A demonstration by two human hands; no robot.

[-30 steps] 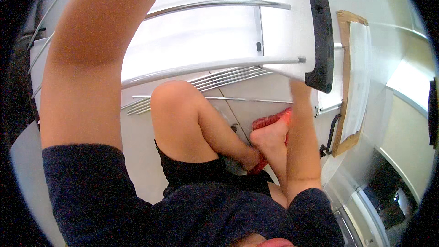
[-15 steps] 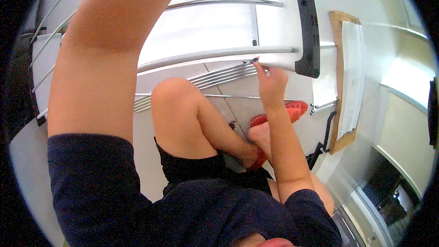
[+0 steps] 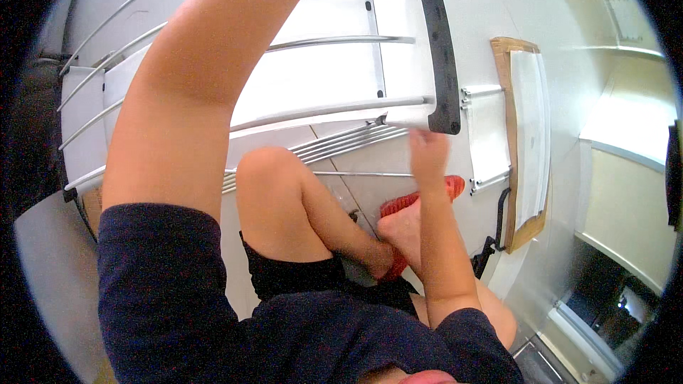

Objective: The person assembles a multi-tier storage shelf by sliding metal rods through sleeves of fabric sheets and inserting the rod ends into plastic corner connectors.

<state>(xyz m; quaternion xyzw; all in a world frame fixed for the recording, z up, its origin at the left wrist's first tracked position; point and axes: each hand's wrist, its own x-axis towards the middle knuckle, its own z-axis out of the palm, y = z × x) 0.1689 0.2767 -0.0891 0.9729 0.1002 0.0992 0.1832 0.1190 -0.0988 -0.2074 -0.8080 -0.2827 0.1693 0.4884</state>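
Observation:
My left arm reaches up across the left side and leaves the view at the top edge, so that hand is out of sight. My right hand [image 3: 430,149] is blurred, just below the lower end of a black side bar [image 3: 442,64]; its fingers are smeared and what they hold, if anything, is not clear. The bar belongs to a rack with curved metal tubes [image 3: 341,108] and a white sheet [image 3: 320,75] stretched between them. A dark clip [image 3: 381,120] sits at the sheet's lower edge, left of my right hand.
Several loose metal tubes [image 3: 341,144] lie on the tiled floor beneath the rack. Red footwear [image 3: 398,206] is on my feet. To the right stand a wood-framed white panel [image 3: 530,135], a white sheet with rods [image 3: 489,135] and a black bent bar [image 3: 501,220].
My right hand has left the sheet's lower edge, where its fingers pinched, and moved down and slightly right. The rack appears shifted left and lower in view.

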